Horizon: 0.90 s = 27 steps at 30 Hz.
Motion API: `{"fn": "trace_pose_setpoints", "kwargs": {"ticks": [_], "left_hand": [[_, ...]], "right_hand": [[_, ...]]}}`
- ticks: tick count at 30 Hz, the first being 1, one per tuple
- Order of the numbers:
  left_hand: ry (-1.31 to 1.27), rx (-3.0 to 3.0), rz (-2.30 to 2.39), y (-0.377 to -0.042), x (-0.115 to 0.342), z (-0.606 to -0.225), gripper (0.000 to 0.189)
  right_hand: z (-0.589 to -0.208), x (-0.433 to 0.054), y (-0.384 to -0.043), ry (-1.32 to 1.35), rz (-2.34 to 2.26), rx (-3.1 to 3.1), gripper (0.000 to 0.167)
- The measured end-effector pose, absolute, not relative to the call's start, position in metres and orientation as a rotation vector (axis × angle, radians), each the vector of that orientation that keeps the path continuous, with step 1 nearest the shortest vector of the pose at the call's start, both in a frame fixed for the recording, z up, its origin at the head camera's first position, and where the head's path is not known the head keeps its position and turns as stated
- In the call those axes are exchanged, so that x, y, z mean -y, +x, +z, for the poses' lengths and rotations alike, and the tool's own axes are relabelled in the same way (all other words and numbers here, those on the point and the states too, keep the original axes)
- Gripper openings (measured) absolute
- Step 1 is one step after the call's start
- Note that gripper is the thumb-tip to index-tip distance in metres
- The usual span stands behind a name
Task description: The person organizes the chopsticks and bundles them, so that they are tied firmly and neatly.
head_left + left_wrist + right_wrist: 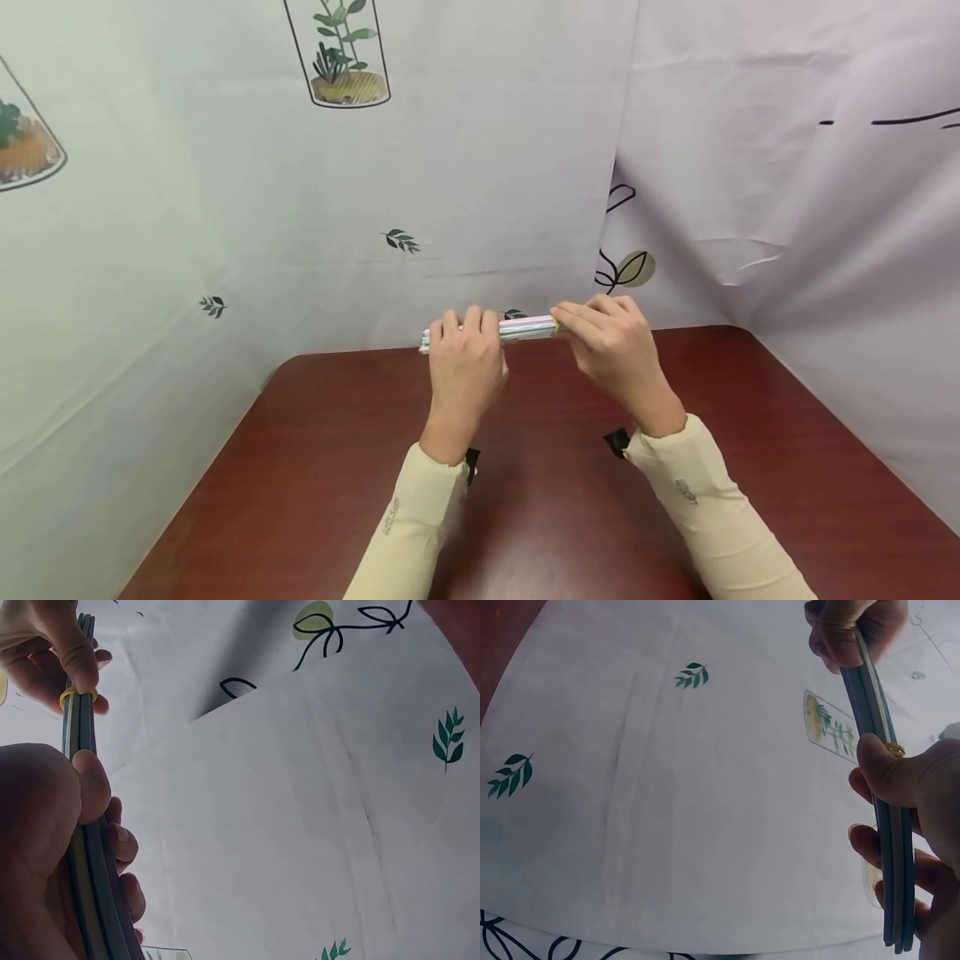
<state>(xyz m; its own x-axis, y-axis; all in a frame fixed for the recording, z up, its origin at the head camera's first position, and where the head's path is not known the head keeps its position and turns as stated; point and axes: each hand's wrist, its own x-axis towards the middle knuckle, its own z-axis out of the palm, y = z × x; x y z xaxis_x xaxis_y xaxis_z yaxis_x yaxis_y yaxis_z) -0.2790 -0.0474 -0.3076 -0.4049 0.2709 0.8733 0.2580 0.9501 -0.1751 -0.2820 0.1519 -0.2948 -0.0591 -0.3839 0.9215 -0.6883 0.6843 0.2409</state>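
Note:
A bundle of slim pastel sticks (pixel 525 328), pale with pink and green tones, is held nearly level above the far part of the table. My left hand (pixel 468 360) grips its left part, fingers over the top, with the ends poking out beyond. In the left wrist view the left thumb (pixel 93 787) lies along the sticks. A yellow rubber band (pixel 895 750) circles the bundle beside my right hand (pixel 617 346). That hand holds the right part, its thumb (pixel 885 769) pressed on the sticks right at the band, its fingers behind them.
The dark red-brown tabletop (pixel 525 500) lies below both forearms. White cloth printed with plants (pixel 480 167) hangs behind the table and along its sides. A small black piece (pixel 618 442) shows at the right cuff, and another black piece (pixel 471 465) at the left.

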Motion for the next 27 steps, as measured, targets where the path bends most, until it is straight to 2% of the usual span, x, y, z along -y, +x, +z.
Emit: {"fn": "trace_pose_setpoints", "kwargs": {"ticks": [7,13,19,25,27], "left_hand": [[-0.413,1.99,0.042,-0.28,0.045,-0.31,0.007],[-0.43,2.011,0.071,-0.277,0.04,-0.316,0.01],[-0.45,2.031,0.101,-0.279,0.035,-0.316,0.012],[-0.423,2.01,0.078,-0.28,0.038,-0.316,0.015],[-0.414,1.999,0.062,-0.279,0.039,-0.315,0.011]], "right_hand": [[-0.3,-0.144,-0.283,0.9,0.254,1.713,0.026],[-0.302,-0.161,-0.281,0.988,0.418,1.822,0.051],[-0.302,-0.178,-0.28,1.016,0.495,1.874,0.036],[-0.304,-0.172,-0.281,0.948,0.379,1.822,0.023],[-0.303,-0.166,-0.281,0.937,0.339,1.786,0.02]]}}
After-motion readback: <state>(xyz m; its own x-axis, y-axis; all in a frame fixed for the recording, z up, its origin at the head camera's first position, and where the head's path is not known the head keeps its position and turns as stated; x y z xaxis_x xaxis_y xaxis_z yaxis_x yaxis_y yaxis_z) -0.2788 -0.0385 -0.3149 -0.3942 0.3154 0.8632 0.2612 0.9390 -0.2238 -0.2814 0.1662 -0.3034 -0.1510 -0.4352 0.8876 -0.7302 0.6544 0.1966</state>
